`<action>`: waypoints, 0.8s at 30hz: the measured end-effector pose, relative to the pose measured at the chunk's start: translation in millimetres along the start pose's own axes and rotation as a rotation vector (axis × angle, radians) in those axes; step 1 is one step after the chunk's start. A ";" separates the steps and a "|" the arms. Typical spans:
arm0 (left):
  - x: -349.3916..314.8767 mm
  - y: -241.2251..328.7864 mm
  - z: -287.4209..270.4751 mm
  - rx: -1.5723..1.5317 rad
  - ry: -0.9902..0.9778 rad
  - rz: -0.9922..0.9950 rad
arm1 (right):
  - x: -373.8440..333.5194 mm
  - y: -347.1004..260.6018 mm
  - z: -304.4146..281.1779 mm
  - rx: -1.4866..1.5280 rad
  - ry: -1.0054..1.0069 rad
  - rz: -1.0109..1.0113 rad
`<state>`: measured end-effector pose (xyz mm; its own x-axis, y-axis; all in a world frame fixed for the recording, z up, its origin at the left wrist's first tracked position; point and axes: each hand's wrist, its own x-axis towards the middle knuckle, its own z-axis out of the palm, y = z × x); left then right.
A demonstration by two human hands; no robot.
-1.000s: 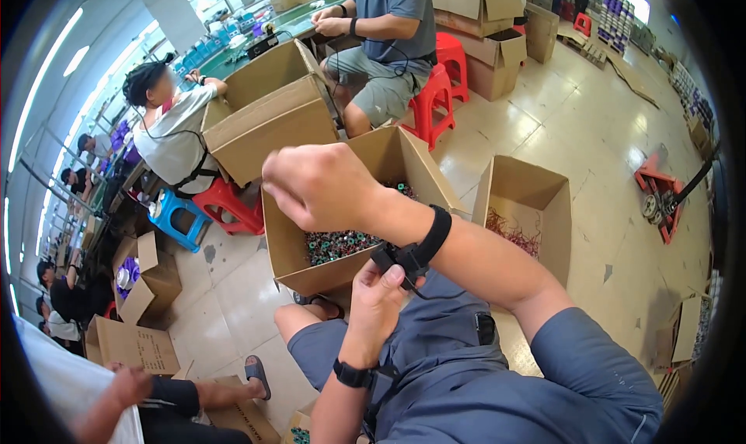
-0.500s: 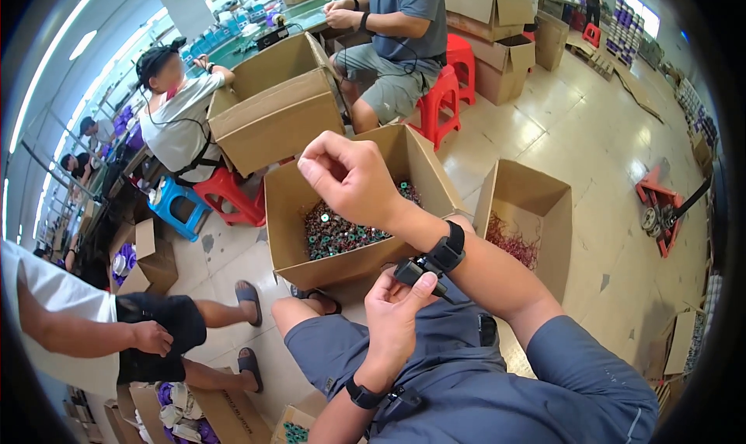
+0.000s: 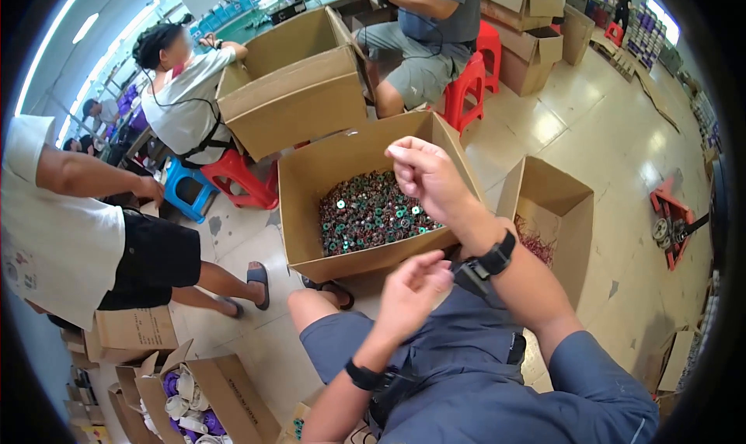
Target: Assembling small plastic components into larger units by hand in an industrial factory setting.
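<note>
My right hand is raised over the near part of a large cardboard box, its fingers curled in and nothing visible in them. A black strap with a small black device circles my right wrist. Close beside that device, my left hand has its fingers apart and holds nothing. Another black wrist strap is on my left wrist. The box contains a heap of small ring-shaped coil parts, dark red and green, partly hidden behind my right hand.
To the right stands a narrower carton with thin reddish wires. A person in a white shirt stands at left, near a carton of purple and white items. Ahead are an open box, seated people and red stools. A red pallet jack is farther right.
My left hand has let go of the device on my right wrist, its fingers loosening. The view has shifted, and the standing person at left has turned and moved an arm toward the workbench.
</note>
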<state>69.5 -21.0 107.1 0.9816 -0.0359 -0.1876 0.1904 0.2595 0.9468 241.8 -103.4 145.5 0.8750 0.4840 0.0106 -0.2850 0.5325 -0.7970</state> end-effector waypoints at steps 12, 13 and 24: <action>183.8 -38.7 -147.2 -0.127 0.681 0.076 | -59.5 146.2 28.1 -0.843 -0.118 0.246; 187.7 -42.0 -145.6 -0.107 0.642 0.084 | -56.4 153.7 26.0 -0.799 -0.053 0.291; 191.5 -8.2 -130.0 -0.071 0.525 0.243 | -40.1 138.6 26.0 -0.712 -0.052 0.368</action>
<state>253.9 95.5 29.4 0.8550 0.5110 -0.0890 -0.0582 0.2651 0.9625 157.1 -30.9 50.2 0.7487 0.5839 -0.3139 -0.2185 -0.2297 -0.9484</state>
